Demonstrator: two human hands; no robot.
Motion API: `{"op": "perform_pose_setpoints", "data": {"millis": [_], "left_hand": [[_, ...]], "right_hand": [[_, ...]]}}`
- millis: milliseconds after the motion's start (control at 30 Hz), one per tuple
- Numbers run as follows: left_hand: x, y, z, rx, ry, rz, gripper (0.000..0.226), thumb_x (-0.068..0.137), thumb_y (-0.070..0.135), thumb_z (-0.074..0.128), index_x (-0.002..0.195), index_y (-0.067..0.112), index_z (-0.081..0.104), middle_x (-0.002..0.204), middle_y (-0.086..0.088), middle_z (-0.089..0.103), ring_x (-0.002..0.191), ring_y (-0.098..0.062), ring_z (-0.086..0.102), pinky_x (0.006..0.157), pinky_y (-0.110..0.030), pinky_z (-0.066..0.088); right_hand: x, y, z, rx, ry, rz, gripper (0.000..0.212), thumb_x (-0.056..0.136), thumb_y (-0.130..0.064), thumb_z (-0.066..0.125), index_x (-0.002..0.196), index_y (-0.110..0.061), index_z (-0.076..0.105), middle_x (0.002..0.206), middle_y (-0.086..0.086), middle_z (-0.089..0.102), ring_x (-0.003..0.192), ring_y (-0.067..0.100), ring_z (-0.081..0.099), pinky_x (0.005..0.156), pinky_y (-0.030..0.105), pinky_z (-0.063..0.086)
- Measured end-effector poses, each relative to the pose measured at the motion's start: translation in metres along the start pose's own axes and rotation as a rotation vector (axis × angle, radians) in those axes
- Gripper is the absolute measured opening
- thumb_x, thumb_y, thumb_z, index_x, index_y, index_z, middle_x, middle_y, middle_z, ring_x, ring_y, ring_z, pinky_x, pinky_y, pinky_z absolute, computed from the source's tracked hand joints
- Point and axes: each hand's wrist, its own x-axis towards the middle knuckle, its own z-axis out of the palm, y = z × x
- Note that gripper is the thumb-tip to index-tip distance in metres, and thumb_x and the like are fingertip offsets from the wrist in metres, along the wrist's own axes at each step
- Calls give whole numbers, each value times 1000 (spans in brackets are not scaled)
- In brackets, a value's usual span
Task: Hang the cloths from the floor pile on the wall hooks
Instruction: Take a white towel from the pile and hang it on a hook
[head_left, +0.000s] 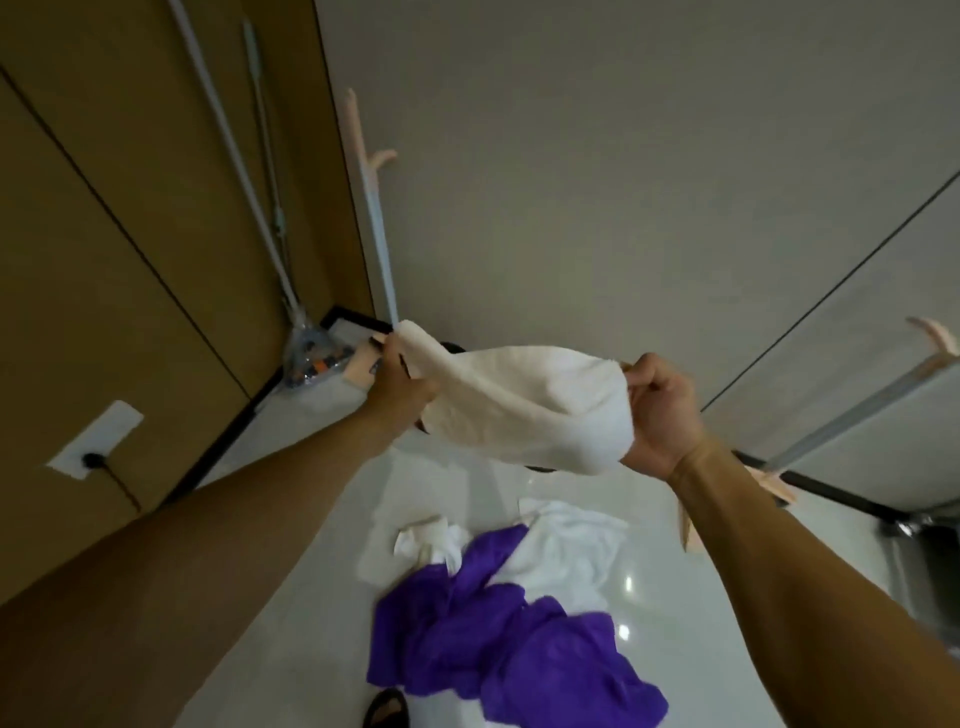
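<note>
Looks dim and flat under soft indoor light from above, throws only faint shadows, leaves two small white glints on the glossy floor (701, 623), tilts the upright wall seam (831, 291) steeply toward the frame edge and goes slightly soft and smeared throughout.

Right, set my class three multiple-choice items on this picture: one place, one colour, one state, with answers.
1. Where does the purple cloth lie? A on the floor; B on a wall hook; C over a mop handle.
2. What colour is the held cloth? A green; B cream-white; C purple.
3. How is the held cloth gripped? A by one hand; B by neither hand; C by both hands.
Answers: 1 A, it lies crumpled on the floor; 2 B, it shows pale cream; 3 C, the left hand and the right hand each grip an end.
</note>
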Motion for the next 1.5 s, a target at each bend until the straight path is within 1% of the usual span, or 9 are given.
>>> {"op": "perform_pose_setpoints", "data": {"millis": [167,400,567,700,933,1033,1200,1333,1500], "left_hand": [[-30,71,-50,-217,-4,-262,40,89,56,49,113,25,57,110,-3,63,96,-24,60,71,-34,46],[-86,68,-77,-57,-74,-419,18,85,7,67,103,8,66,101,-13,66,94,-25,63,90,-39,54],[-120,95,-130,-212,243,-242,13,90,8,62,101,1,65,96,-15,61,80,-27,58,77,-37,49],[-150,121,-153,-228,599,21,18,98,18,51,112,15,61,119,-8,59,102,-23,54,88,-34,47],[-208,134,-186,-269,769,-94,27,98,16,51,121,11,63,126,-17,57,100,-30,56,83,-38,50],[-229,137,-201,-306,812,-107,27,92,20,59,117,13,66,120,-14,58,105,-32,56,93,-45,50],[-272,137,-219,-367,683,-138,13,91,17,54,81,9,58,86,-10,55,70,-24,54,64,-37,49],[-304,123,-242,-348,690,-112,12,93,7,45,102,4,53,108,-14,53,85,-26,54,83,-40,46],[-338,106,-267,-183,783,-89,17,96,-2,48,106,-10,59,109,-21,56,81,-31,61,60,-31,49]], "right_hand": [[-19,-62,63,11,-125,-94,14,63,-17,40,60,-11,53,68,5,54,71,24,58,79,33,50],[-23,-100,74,-469,186,-129,16,87,-11,40,88,-4,54,81,15,51,74,29,51,74,37,44],[-33,-106,59,-658,364,-135,15,90,-6,49,77,-4,53,77,14,48,65,27,46,64,39,38],[-42,-106,80,-506,277,-370,14,90,-6,53,77,-9,57,74,10,56,65,23,55,62,34,44],[-48,-75,88,-547,210,-168,11,90,-3,51,101,-4,54,77,8,51,66,19,47,60,31,45],[-49,-73,102,-520,169,-207,14,89,-5,51,102,-5,56,77,7,50,64,18,47,55,30,43],[-54,-69,138,-517,74,-173,11,83,0,50,88,-7,56,69,6,43,57,17,40,49,28,41],[-56,-57,169,-544,-38,-196,11,83,-2,55,92,-8,59,79,7,55,65,18,53,47,25,45],[-58,-31,209,-600,0,-222,9,91,-7,54,99,-4,56,74,9,51,60,18,47,50,30,41]]}}
